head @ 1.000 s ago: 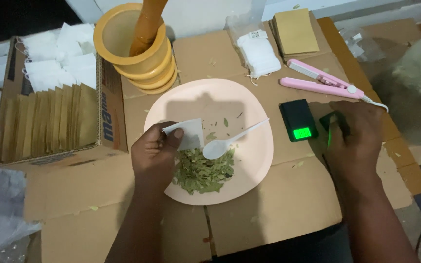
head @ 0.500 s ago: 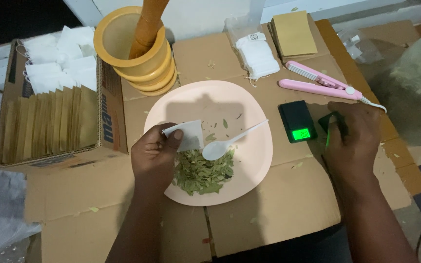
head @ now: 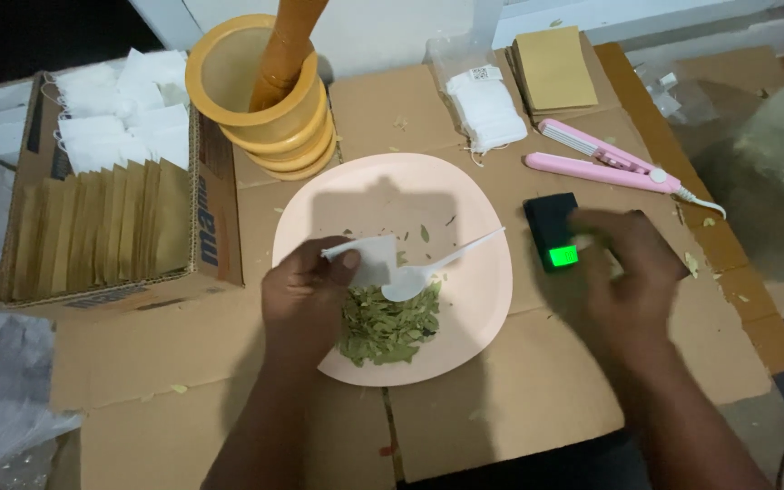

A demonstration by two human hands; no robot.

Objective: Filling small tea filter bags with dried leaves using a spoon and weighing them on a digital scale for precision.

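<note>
The left hand pinches a small white paper sachet over the pale pink plate, its grip clamped on the sachet's left edge. Just at 4 o'clock of the sachet, a white plastic spoon lies on the plate, its bowl touching a heap of dried green leaves. The right hand, motion-blurred, hovers at the small black scale with a lit green display, at 3 o'clock of the plate; whether its grip is apart or together I cannot tell. A pink hair-iron-like tool lies at 12 o'clock of the scale on the cardboard tabletop.
</note>
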